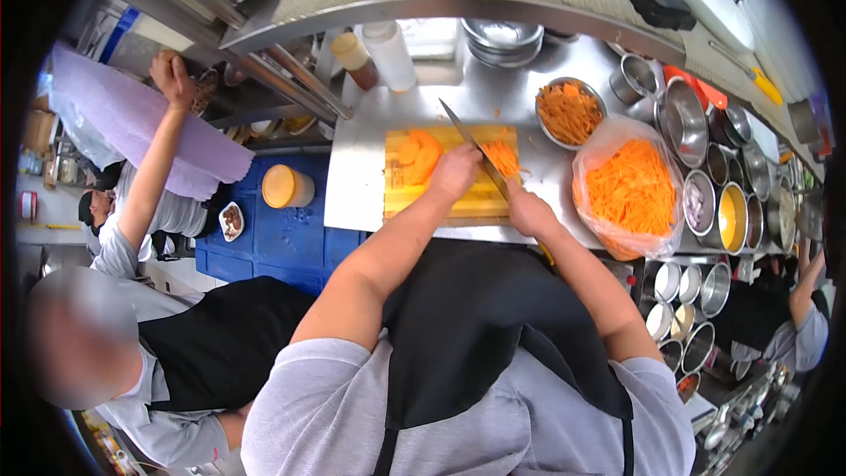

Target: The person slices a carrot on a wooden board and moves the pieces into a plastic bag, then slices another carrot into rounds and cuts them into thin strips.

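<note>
A yellow-brown cutting board [401, 203] lies on the steel counter. Sliced carrot [419, 157] rests on its left part, and a small heap of carrot shreds [501, 159] on its right part. Across the board slants a long knife [458, 127], its tip toward the back left. My left hand [457, 170] is closed over the blade's middle, beside the shreds; whether it grips the blade or something under it is unclear. My right hand [529, 211] is wrapped round the knife's handle end, at the board's right edge. The handle itself is mostly hidden.
Right of the board are a bowl of orange pieces [571, 113], a bag of shredded carrot [631, 187] and several metal containers. Two bottles [389, 55] stand behind. A lidded tub [287, 186] sits on a blue surface [264, 242]. Co-workers [189, 335] stand at left; another is far right.
</note>
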Tool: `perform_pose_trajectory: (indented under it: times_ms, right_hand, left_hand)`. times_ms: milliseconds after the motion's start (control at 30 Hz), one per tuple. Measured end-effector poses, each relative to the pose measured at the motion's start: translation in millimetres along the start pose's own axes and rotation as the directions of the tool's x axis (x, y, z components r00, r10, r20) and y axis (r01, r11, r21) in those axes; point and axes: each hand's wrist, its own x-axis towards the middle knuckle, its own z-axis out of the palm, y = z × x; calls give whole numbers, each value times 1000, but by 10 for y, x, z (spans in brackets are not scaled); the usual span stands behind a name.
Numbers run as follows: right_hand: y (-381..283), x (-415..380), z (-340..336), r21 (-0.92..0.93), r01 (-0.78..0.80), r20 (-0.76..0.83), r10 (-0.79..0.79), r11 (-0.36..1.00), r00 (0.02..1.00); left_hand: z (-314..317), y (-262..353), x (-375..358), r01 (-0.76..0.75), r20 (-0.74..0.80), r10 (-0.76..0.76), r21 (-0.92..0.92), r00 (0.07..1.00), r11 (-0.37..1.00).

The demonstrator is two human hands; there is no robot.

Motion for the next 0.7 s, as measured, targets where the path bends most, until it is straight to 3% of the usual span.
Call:
perform_pose_trajectory:
  times_ms: [67,100,133,200,233,300,333,400,433,500,600,700]
  right_hand:
    - [20,-25,74,12,-16,-46,16,1000,999]
    - [9,-42,60,7,3,-59,-3,1000,998]
    - [1,-68,60,15,-11,-57,12,1000,998]
    - [-5,-84,63,30,-27,-58,29,999,998]
    - [3,-83,60,34,-17,-52,18,999,998]
    - [10,-81,36,35,-4,-51,5,999,999]
    - [7,-85,27,37,-3,-47,4,999,999]
    - [9,-78,30,39,2,-41,-1,999,999]
    - [19,-70,50,35,3,-51,-2,999,999]
    - [31,-74,72,29,4,-54,-3,1000,999]
    - [20,-66,63,20,-2,-40,3,1000,999]
    - [8,-88,50,34,-23,-42,25,999,999]
  left_hand:
    - [-135,22,55,54,18,-52,-124,998,991]
    - [-323,75,94,154,36,-151,-147,988,977]
    - [-433,-5,110,151,22,-150,-134,988,979]
    - [-668,-200,60,339,-97,-354,-143,930,930]
    - [-770,-323,25,335,-100,-350,-139,931,932]
    - [-965,-553,-17,517,-50,-515,26,856,856]
    - [-1017,-608,-22,516,-53,-515,27,856,856]
    - [-1101,-642,-24,663,202,-664,80,720,744]
    - [-1108,-605,-19,666,201,-666,80,718,742]
    - [-1058,-491,-11,677,341,-700,204,628,707]
    - [-926,-339,-33,662,261,-711,261,653,703]
    - [-789,-320,-20,687,220,-754,315,619,655]
